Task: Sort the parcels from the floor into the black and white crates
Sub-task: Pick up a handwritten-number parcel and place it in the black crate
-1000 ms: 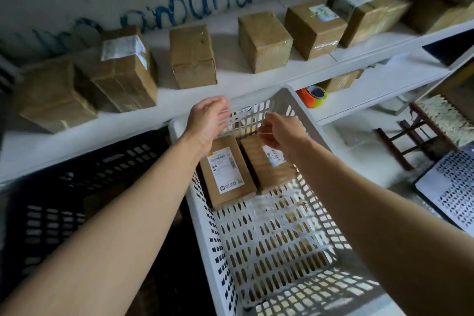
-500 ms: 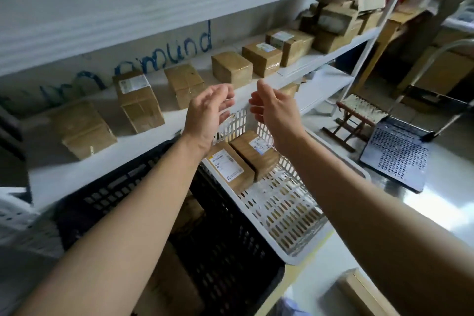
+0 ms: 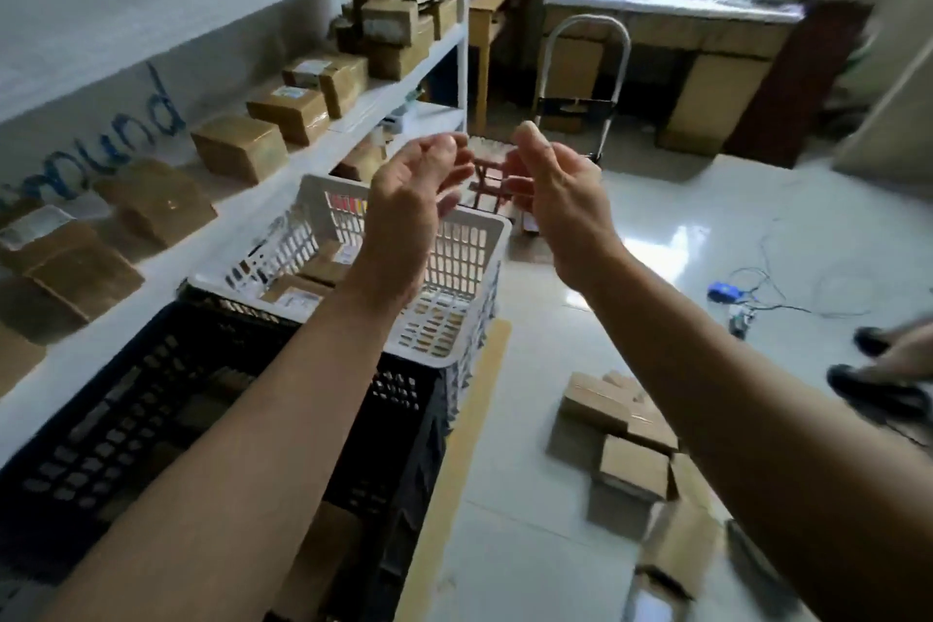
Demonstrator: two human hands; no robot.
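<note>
White shelving lined with taped brown boxes runs along one side of a cluttered stockroom, where a person stands with both bare arms stretched forward over two plastic crates. The left hand and the right hand are raised side by side, palms turned toward each other with a gap between them; the fingers of both are loosely curled and hold nothing. Below the left forearm, the white crate sits against the shelving and contains at least two labelled parcels lying flat on its perforated bottom. The black crate stands just in front of it, the two touching or nearly so; brown shapes inside it appear to be more parcels, though the dim, blurred view does not settle this. A yellow strip on the glossy floor runs along the crates' right side. To the right of that strip, under the right forearm, a loose cluster of cardboard parcels lies on the floor, well apart from both crates. Farther back, a folding hand trolley stands near a desk piled with papers and equipment. A blue device with tangled cables lies on the tiles, and another person's dark shoes show at the right edge.
</note>
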